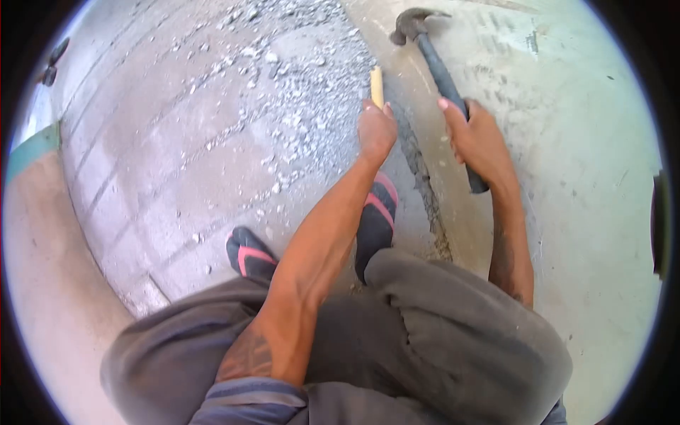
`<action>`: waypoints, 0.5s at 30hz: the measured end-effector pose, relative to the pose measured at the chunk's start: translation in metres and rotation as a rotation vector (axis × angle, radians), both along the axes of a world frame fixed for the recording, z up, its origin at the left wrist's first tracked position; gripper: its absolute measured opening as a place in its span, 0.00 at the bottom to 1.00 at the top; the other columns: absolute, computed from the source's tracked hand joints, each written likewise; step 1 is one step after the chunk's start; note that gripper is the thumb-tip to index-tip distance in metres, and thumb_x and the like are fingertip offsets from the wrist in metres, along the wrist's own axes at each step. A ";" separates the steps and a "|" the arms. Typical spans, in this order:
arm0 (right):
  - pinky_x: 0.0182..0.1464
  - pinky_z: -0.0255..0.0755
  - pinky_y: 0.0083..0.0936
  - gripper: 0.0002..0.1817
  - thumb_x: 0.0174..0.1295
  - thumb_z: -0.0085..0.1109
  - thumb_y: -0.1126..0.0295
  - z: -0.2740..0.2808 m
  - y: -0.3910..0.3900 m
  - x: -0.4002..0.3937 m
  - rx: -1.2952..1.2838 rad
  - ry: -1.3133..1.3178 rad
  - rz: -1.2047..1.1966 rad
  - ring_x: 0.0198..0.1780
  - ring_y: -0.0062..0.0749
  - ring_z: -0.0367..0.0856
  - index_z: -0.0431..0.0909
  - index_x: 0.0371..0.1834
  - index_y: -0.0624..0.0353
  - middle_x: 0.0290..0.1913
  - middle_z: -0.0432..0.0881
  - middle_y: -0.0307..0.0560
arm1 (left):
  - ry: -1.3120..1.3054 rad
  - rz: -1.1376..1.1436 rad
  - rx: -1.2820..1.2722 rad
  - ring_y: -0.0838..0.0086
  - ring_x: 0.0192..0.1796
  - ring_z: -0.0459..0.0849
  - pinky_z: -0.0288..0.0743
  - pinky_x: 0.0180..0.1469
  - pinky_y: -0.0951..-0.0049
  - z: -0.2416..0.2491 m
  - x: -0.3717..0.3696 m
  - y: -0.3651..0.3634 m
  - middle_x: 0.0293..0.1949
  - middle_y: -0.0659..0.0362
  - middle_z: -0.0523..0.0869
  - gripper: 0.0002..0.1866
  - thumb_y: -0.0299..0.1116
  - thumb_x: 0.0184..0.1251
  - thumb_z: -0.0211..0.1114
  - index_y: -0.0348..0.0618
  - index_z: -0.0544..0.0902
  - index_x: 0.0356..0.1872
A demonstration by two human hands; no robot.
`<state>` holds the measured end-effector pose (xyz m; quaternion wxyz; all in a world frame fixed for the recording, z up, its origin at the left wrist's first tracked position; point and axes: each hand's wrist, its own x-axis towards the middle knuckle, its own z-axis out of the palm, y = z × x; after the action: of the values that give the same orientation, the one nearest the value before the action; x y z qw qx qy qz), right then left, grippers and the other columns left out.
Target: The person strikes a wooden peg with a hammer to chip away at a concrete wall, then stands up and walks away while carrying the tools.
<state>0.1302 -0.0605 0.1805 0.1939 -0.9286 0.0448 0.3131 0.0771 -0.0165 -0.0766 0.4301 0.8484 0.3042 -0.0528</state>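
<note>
A claw hammer (440, 69) with a dark handle is in my right hand (480, 144), fingers wrapped round the grip. Its metal head is raised at the upper right, apart from the chisel. My left hand (377, 131) is closed round a yellow chisel (377, 86); only one short end shows, and the fist hides the rest. Beside and below that fist runs a rough, chipped groove (425, 185) along the foot of the pale wall. Grey rubble (312, 99) lies scattered to the left of the left hand.
My feet, in dark socks and pink-strapped sandals (380, 212), stand on the paved floor (219, 170) close to the groove. The pale wall (588, 191) rises on the right. A curved wall with a green band (34, 152) stands at the left.
</note>
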 end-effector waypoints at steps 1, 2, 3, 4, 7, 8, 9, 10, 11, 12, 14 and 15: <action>0.21 0.69 0.29 0.26 0.68 0.54 0.49 -0.003 -0.005 -0.002 -0.006 -0.002 -0.034 0.16 0.29 0.74 0.73 0.34 0.69 0.18 0.73 0.45 | -0.019 -0.037 0.023 0.44 0.34 0.86 0.79 0.38 0.50 -0.003 0.011 -0.003 0.28 0.38 0.85 0.25 0.48 0.69 0.58 0.28 0.81 0.36; 0.21 0.69 0.29 0.26 0.68 0.54 0.50 -0.001 -0.009 -0.006 0.000 -0.001 -0.046 0.16 0.29 0.74 0.73 0.34 0.69 0.18 0.73 0.45 | 0.019 -0.241 -0.163 0.45 0.33 0.86 0.79 0.37 0.50 -0.002 0.021 0.040 0.28 0.37 0.85 0.27 0.50 0.69 0.58 0.27 0.81 0.40; 0.21 0.69 0.29 0.26 0.68 0.54 0.50 0.002 -0.010 -0.010 0.010 0.023 -0.046 0.16 0.29 0.74 0.73 0.33 0.69 0.18 0.73 0.45 | 0.078 -0.428 -0.353 0.45 0.33 0.87 0.79 0.36 0.51 0.003 0.026 0.086 0.28 0.36 0.85 0.28 0.51 0.69 0.57 0.26 0.80 0.45; 0.21 0.69 0.29 0.26 0.68 0.54 0.50 0.003 -0.011 -0.009 0.027 0.023 -0.053 0.16 0.28 0.74 0.72 0.33 0.68 0.18 0.72 0.44 | 0.347 -0.596 -0.564 0.46 0.32 0.87 0.79 0.36 0.51 0.025 0.051 0.131 0.25 0.38 0.85 0.28 0.51 0.69 0.58 0.26 0.81 0.41; 0.21 0.69 0.28 0.26 0.68 0.54 0.49 0.006 -0.016 -0.010 0.081 0.038 -0.054 0.16 0.26 0.73 0.72 0.32 0.67 0.19 0.73 0.43 | 0.049 -0.158 -0.271 0.42 0.34 0.85 0.77 0.36 0.45 0.014 0.006 0.062 0.25 0.38 0.83 0.25 0.49 0.69 0.58 0.29 0.78 0.40; 0.21 0.68 0.27 0.26 0.68 0.54 0.49 0.005 -0.017 -0.012 0.070 0.052 -0.053 0.16 0.26 0.73 0.72 0.32 0.67 0.19 0.73 0.42 | 0.018 -0.032 -0.244 0.41 0.35 0.85 0.78 0.37 0.47 0.032 -0.035 -0.001 0.28 0.37 0.84 0.24 0.46 0.69 0.58 0.27 0.75 0.46; 0.21 0.68 0.27 0.25 0.68 0.54 0.49 0.002 -0.017 -0.009 0.062 0.040 -0.044 0.17 0.25 0.73 0.73 0.32 0.67 0.19 0.73 0.42 | -0.039 0.098 -0.213 0.40 0.36 0.85 0.79 0.38 0.48 0.041 -0.053 -0.039 0.31 0.36 0.84 0.25 0.42 0.70 0.57 0.25 0.72 0.51; 0.21 0.68 0.27 0.25 0.68 0.54 0.49 0.000 -0.016 -0.006 0.050 0.028 -0.039 0.17 0.25 0.73 0.73 0.32 0.66 0.19 0.73 0.41 | -0.027 0.070 -0.222 0.40 0.36 0.85 0.79 0.38 0.47 0.042 -0.048 -0.037 0.31 0.35 0.84 0.24 0.42 0.70 0.57 0.25 0.71 0.51; 0.21 0.68 0.26 0.25 0.68 0.54 0.49 0.001 -0.016 -0.003 0.057 0.003 -0.040 0.17 0.25 0.73 0.73 0.32 0.66 0.18 0.73 0.41 | -0.001 0.039 -0.233 0.39 0.36 0.85 0.79 0.37 0.47 0.040 -0.050 -0.034 0.31 0.35 0.84 0.23 0.41 0.71 0.57 0.26 0.70 0.51; 0.21 0.68 0.26 0.25 0.68 0.54 0.49 0.004 -0.014 -0.003 0.057 -0.005 -0.047 0.17 0.24 0.72 0.73 0.32 0.66 0.18 0.72 0.41 | 0.041 0.003 -0.251 0.39 0.36 0.85 0.79 0.37 0.46 0.039 -0.060 -0.031 0.31 0.35 0.84 0.23 0.41 0.71 0.56 0.26 0.70 0.51; 0.21 0.68 0.26 0.26 0.67 0.55 0.48 0.005 -0.011 -0.011 0.056 0.022 -0.055 0.17 0.24 0.72 0.74 0.33 0.66 0.18 0.72 0.40 | 0.134 -0.170 -0.279 0.38 0.38 0.85 0.79 0.39 0.45 0.051 -0.051 0.031 0.33 0.35 0.85 0.21 0.43 0.72 0.54 0.29 0.72 0.46; 0.21 0.68 0.26 0.26 0.67 0.55 0.48 0.004 -0.010 -0.009 0.063 0.005 -0.064 0.16 0.24 0.72 0.74 0.33 0.66 0.18 0.72 0.40 | 0.159 -0.201 -0.243 0.38 0.38 0.85 0.79 0.41 0.45 0.053 -0.035 0.055 0.33 0.35 0.85 0.21 0.44 0.73 0.53 0.29 0.72 0.45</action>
<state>0.1216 -0.0703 0.1841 0.2329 -0.9193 0.0652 0.3104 0.0421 0.0387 -0.0235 0.4966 0.8095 0.2422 -0.1986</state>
